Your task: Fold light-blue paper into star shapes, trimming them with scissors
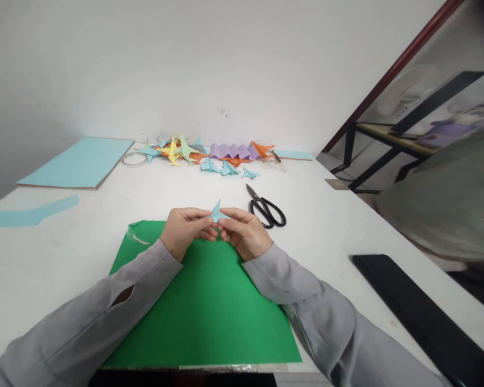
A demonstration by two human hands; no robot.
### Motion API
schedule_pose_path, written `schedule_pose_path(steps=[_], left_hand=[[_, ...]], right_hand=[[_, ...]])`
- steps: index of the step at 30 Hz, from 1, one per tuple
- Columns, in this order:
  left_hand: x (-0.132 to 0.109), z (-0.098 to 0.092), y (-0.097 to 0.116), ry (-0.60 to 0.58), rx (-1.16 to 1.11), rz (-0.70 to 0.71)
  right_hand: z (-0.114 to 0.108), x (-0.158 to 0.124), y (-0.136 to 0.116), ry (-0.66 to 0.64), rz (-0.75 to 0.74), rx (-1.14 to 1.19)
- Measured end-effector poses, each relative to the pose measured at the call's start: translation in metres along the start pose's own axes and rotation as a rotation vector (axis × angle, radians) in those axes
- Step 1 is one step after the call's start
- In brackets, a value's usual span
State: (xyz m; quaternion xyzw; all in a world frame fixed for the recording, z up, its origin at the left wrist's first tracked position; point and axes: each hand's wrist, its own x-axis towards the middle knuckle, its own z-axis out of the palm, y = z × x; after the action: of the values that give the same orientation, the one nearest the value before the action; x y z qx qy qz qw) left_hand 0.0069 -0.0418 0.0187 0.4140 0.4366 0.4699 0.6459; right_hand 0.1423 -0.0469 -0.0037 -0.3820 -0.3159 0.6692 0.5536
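Note:
Between my two hands is a small light-blue folded paper piece with a pointed tip standing up. My left hand pinches its left side between thumb and fingers. From the other side, my right hand pinches its right edge the same way. Both hands are over the far edge of a green sheet that lies flat on the white table. Black-handled scissors rest just beyond my right hand, with the blades pointing away to the left.
Along the wall lie several colourful folded paper pieces, a purple pleated paper and small blue folded pieces. Light-blue sheets are stacked at far left, near a cut blue strip. A long black object lies at right.

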Motion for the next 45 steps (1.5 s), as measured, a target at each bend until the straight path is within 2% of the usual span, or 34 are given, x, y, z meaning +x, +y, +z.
schedule_pose_path(steps=[6,21,30,35,39,45], left_hand=[[-0.0013,0.0026,-0.0038,0.001,0.002,0.045],[-0.0006,0.001,0.0018,0.007,-0.088,-0.021],[-0.0004,0.0012,-0.0039,-0.051,0.031,0.094],[-0.0005,0.001,-0.0007,-0.037,-0.048,0.021],[-0.0002,-0.0013,0.0021,-0.088,-0.097,-0.043],[-0.0012,-0.0024,0.0044,-0.115,-0.112,-0.036]], right_hand=[[0.0025,-0.0005,0.0012,0.008,0.0,0.024],[0.0032,-0.0039,-0.0036,-0.04,-0.022,0.051],[0.0024,-0.0028,0.0018,-0.049,-0.115,-0.048],[0.0038,-0.004,0.0021,-0.035,-0.113,-0.041],[0.0042,-0.0053,-0.0013,-0.012,-0.136,-0.067],[0.0038,-0.0053,-0.0025,-0.001,-0.124,-0.056]])
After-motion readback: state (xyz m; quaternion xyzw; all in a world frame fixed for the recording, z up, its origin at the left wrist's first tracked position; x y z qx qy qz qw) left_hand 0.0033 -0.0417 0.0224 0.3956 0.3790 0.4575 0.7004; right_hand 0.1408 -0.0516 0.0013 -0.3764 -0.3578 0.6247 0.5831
